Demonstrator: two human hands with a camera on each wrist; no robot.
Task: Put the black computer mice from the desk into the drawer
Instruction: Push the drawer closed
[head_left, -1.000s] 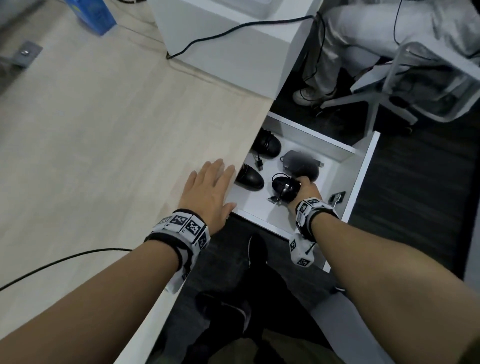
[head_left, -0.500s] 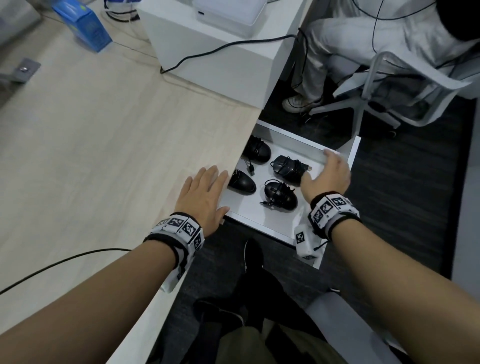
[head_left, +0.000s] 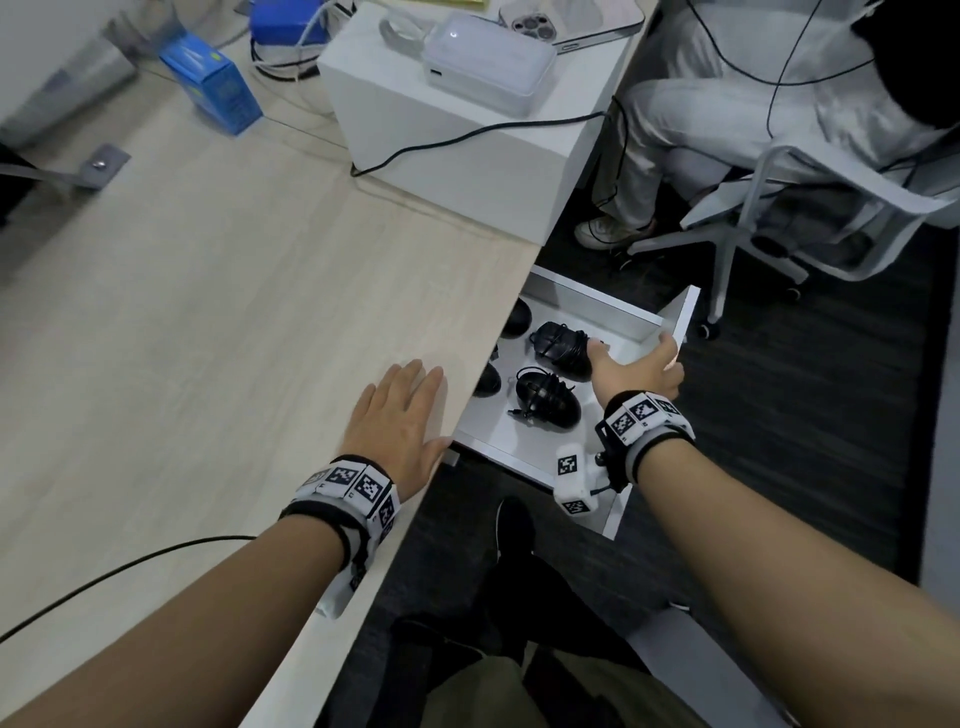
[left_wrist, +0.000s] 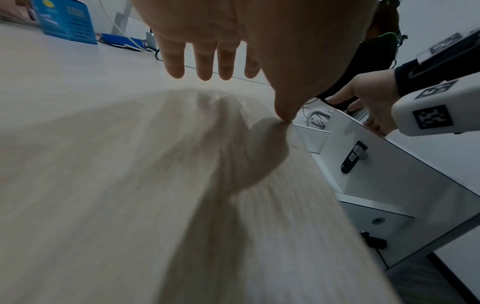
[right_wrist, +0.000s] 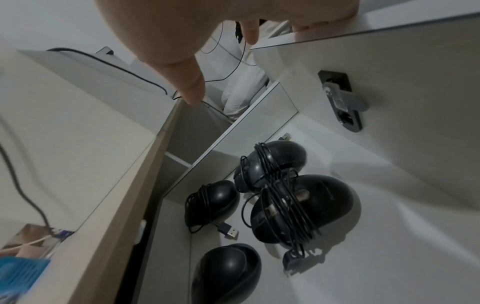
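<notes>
Several black mice with cords wrapped round them lie in the white drawer (head_left: 597, 306): one (head_left: 563, 348) at the back, one (head_left: 545, 397) in front of it, two more (head_left: 485, 379) half under the desk edge. The right wrist view shows the largest mouse (right_wrist: 305, 207) and another (right_wrist: 211, 201). My right hand (head_left: 639, 366) holds the top of the drawer front (head_left: 683, 319), thumb inside and fingers over the edge. My left hand (head_left: 400, 410) lies flat on the desk (head_left: 208, 312) by its edge, holding nothing.
A white box (head_left: 457, 145) with a cable and a small white device stands at the back of the desk, beside a blue carton (head_left: 213, 83). Right of the drawer, a seated person (head_left: 727, 104) and a white chair (head_left: 779, 208) are close. My knees are below.
My right hand left the mouse it was touching and moved to the drawer front. The drawer has slid partly in under the desk. The left hand stayed put.
</notes>
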